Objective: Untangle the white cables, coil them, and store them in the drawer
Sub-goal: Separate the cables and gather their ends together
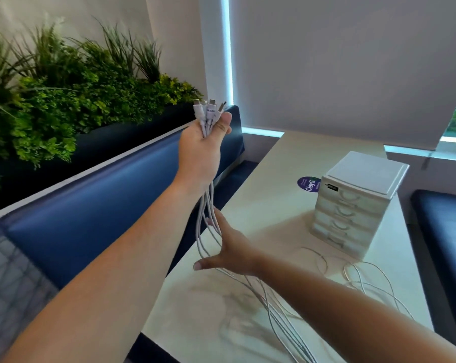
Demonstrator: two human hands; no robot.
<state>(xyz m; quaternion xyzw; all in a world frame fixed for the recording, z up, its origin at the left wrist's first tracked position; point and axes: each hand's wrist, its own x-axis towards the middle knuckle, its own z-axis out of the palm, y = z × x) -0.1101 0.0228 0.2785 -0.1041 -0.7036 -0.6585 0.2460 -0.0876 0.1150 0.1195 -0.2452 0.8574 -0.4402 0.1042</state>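
1. Booth corner with grey blinds [339, 61] drawn over the windows, a strip of daylight showing at the edges.
2. Long planter [64, 82] of green foliage running behind a blue padded bench back [103, 195] on the left.
3. Pale table [274, 179] stretching away from the viewer, a second dark blue seat [444, 231] at its right side.
4. Small white drawer unit [358, 203] standing on the table towards the far right, four drawers stacked, all closed; contents hidden behind the cloudy fronts, so cannot tell what is inside.
5. Round purple sticker [308, 183] flat on the table just left of the drawer unit.
6. White cables [208, 226] hanging in a bundle from the raised hand, trailing down across the table's near edge; more loose loops lying on the table in front of the drawer unit, none in a drawer.
7. Left hand [203, 145] raised above the bench, fingers curled tight around the bundle just below the plugs.
8. Right hand [227, 247] lower down, fingers straight and held together against the hanging strands, thumb spread out wide, not gripping.
9. Plugs [208, 108] sticking up above the left fist, fanned slightly apart.
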